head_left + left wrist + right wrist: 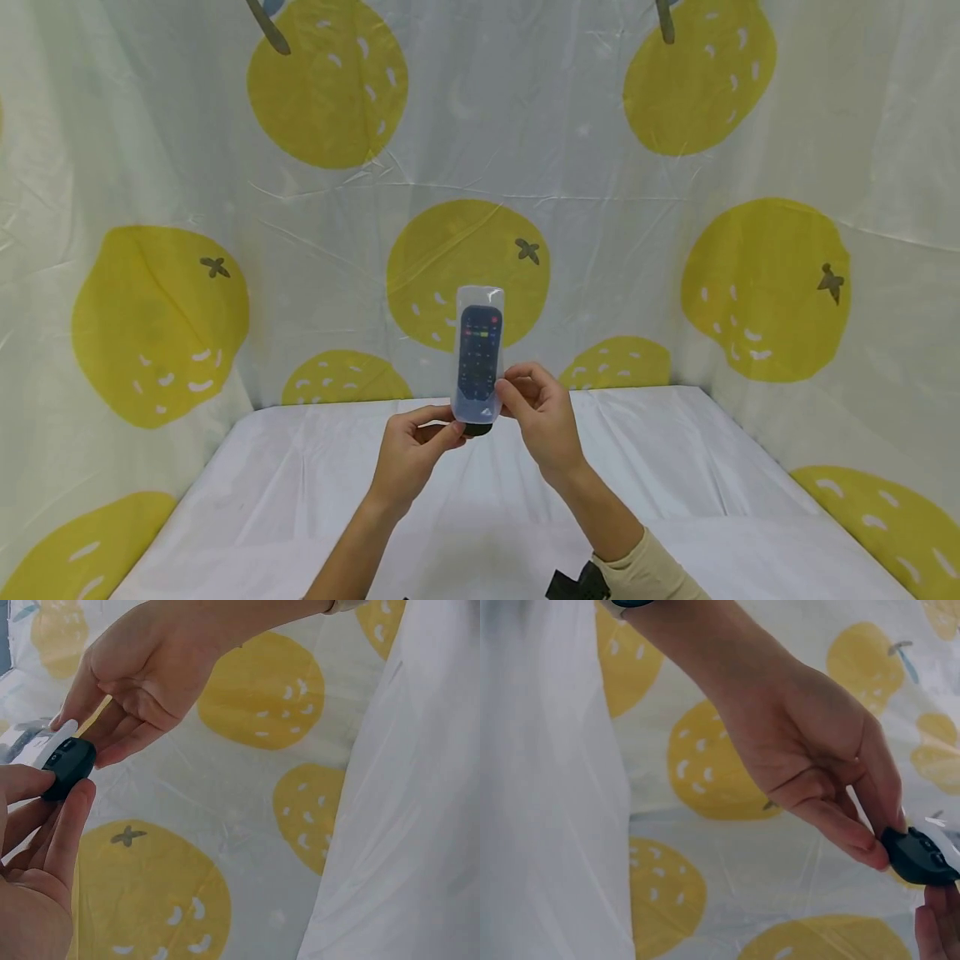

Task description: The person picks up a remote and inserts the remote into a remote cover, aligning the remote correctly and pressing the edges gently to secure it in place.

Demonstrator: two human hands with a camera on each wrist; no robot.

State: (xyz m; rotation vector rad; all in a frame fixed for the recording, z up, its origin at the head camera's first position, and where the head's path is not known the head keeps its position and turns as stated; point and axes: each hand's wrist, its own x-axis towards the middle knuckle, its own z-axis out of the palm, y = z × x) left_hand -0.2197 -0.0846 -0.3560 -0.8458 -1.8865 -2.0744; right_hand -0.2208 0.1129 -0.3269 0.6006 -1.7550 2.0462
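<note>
A dark remote control (480, 350) with small coloured buttons stands upright inside a clear plastic sleeve (480, 295). Its black lower end (71, 766) sticks out of the sleeve's bottom. My left hand (408, 450) pinches that end from the left between thumb and fingers. On the other side, my right hand (546, 421) pinches the sleeve's lower right edge, thumb in front. In the right wrist view only some fingers of my right hand (939, 922) show, under the remote's end (919, 859). Part of the sleeve (26, 742) is cut off in the left wrist view.
Below the hands lies a white cloth-covered surface (315, 483), slightly creased. Pale curtains (585, 250) printed with yellow fruit stand behind it and along both sides. A black device (579, 583) sits at the right wrist by a beige cuff (645, 567).
</note>
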